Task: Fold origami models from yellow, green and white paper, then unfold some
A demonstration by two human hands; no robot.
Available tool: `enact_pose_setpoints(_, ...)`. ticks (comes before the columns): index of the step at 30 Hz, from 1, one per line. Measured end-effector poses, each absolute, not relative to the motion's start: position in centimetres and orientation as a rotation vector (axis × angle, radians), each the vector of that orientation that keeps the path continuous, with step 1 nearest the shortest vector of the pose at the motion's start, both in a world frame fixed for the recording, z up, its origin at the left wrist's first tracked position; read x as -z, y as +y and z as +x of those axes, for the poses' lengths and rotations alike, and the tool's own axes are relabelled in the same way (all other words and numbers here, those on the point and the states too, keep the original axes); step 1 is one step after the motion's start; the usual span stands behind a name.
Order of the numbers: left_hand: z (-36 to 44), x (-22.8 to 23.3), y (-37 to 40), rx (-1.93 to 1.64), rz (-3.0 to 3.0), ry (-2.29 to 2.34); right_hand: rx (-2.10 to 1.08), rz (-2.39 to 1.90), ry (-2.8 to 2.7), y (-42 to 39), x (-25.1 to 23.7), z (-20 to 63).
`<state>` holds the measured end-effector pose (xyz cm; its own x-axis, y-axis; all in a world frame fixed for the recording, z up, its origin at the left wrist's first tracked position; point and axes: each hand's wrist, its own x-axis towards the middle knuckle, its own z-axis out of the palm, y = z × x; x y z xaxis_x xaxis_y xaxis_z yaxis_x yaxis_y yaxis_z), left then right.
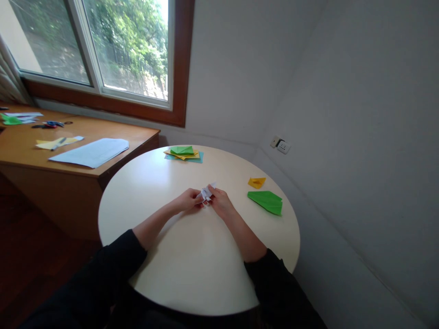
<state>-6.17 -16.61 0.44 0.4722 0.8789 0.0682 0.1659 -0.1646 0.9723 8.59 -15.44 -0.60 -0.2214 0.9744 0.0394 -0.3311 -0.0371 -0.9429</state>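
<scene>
Over the middle of the round white table [185, 256], a small folded piece of white paper [206, 193] is held between both hands. My left hand [189, 200] is closed on its left side, thumb and fingers pinching it. On the other side my right hand [219, 201] grips the paper's right edge, the thumb on top. The paper has several creases and points; its exact shape is too small to tell. Parts of it are hidden behind the fingers.
A green folded paper [266, 202] and a small yellow folded paper [257, 182] lie at the right. Green, yellow and blue papers [183, 153] are stacked at the back. A wooden desk [82, 130] at left bears white sheets [92, 153], a pen and scissors.
</scene>
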Motion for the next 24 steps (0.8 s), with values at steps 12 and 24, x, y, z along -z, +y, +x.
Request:
enact_pose_setpoints(12,-7.1,-1.7,-17.0,-0.665,1.819,0.822,-1.647,-0.812,-0.958,-15.5,0.6,8.6)
enact_pose_setpoints(24,-7.0,-2.1,-16.9,-0.654,1.795,0.882,-1.621,-0.859,-0.849,-14.8,0.8,8.4)
